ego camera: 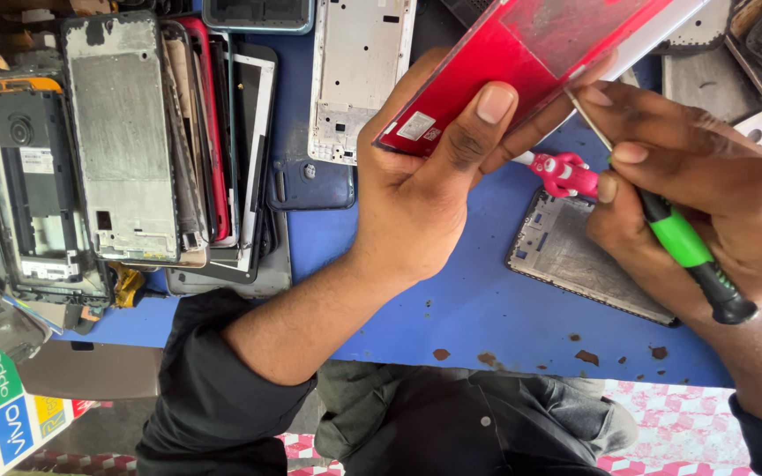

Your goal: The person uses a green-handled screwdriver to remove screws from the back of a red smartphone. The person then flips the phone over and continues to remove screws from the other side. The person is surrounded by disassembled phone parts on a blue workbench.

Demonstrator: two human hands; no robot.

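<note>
Head view: left hand (425,189) grips a red phone back panel (522,62), thumb pressed across its lower edge, fingers curled behind, held tilted above the far middle of the blue bench (469,300). Right hand (716,194) pinches a green-and-black handled screwdriver (685,247); its thin metal shaft (588,119) touches the panel's right edge. A pink tool handle (566,172) sits just beside, under the right fingers. Step in hand looks like prying or working the panel's edge seam. The next move probably calls for a steady left grip and a shallow tip angle. A bare grey phone frame (575,260) lies near the right edge, a stack of stripped phone frames (134,141) at the left edge.
</note>
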